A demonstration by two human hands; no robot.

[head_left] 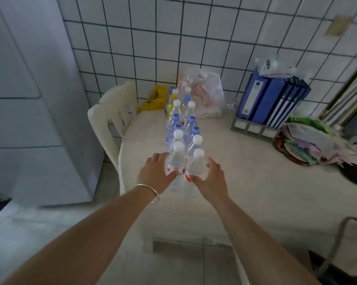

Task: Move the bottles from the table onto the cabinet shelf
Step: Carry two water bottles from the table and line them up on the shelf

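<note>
Clear front bottles (178, 161) touched by both half-open hands: left (156, 173), right (209, 178).

My bench (245, 192) is pale and round at the left edge. Bottles (183, 128) stand on it in two rows, running away from me to the wall. Behind them lie a yellow bag (154, 98) and a clear bag (209, 93). On the right stands a grey rack (253, 128) with blue folders (270, 99). Near it sits a pile of cloths (311, 140). A dark thing (356, 175) lies at the right edge.
</note>
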